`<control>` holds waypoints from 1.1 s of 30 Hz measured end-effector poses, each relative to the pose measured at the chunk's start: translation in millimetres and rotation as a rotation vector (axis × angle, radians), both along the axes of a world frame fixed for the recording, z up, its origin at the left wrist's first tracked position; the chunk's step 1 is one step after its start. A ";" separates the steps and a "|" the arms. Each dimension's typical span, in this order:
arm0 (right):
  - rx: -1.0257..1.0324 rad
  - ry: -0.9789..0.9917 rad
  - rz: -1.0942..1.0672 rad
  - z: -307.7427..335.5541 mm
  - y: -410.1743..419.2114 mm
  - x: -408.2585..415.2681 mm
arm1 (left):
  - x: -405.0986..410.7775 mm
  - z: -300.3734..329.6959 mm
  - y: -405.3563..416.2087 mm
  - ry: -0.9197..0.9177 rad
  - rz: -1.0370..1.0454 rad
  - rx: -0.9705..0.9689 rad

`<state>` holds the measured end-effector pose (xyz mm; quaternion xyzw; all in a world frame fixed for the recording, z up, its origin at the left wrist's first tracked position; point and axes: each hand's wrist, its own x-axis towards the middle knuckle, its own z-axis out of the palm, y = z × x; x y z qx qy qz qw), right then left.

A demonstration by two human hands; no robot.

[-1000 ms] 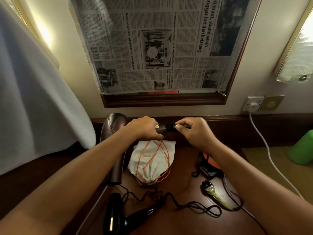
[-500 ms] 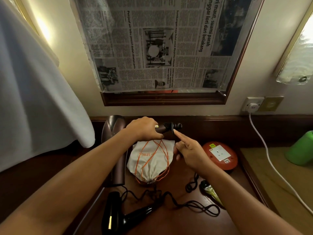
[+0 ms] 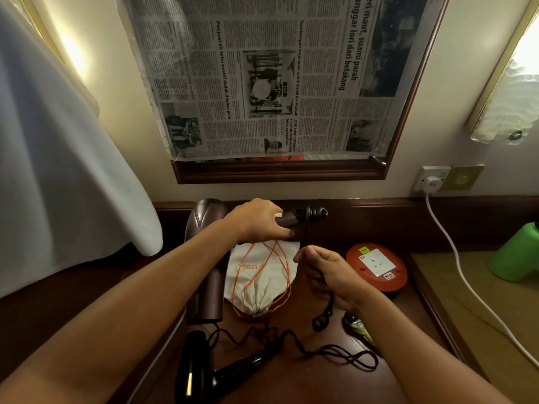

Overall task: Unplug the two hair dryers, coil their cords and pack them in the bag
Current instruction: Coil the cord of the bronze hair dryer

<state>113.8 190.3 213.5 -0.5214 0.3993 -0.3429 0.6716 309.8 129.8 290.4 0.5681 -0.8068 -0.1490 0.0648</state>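
Brown hair dryer (image 3: 204, 258) along dark wooden desk's (image 3: 408, 301) left edge; handle gripped by left hand (image 3: 256, 220); black cord (image 3: 322, 313) pinched in right hand (image 3: 332, 275); white drawstring bag (image 3: 262, 275) between; black hair dryer (image 3: 204, 371) at near edge.

Bag (image 3: 262, 275): centre of the desk (image 3: 320, 383), between the upright dryer (image 3: 205, 258) (left) and socket reel (image 3: 376, 266) (right).
Second dryer (image 3: 210, 374): nearest — before the bag, its cord (image 3: 335, 355) trailing rightwards.
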 end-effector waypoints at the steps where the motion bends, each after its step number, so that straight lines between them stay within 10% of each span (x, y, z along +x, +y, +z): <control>1: 0.041 -0.044 0.040 -2.2 -2.2 -4.2 | -0.3 0.3 1.6 0.000 -0.010 0.007; 18: 0.052 0.228 0.150 35.7 -68.8 -31.6 | -0.8 17.0 16.8 0.023 -0.136 0.070; 24: -0.314 0.788 0.238 84.0 -88.2 -27.9 | -1.9 21.0 17.3 -0.129 -0.157 0.051; 33: -0.661 0.858 0.177 113.1 -91.7 -10.2 | -7.3 15.8 7.0 -0.278 -0.059 -0.016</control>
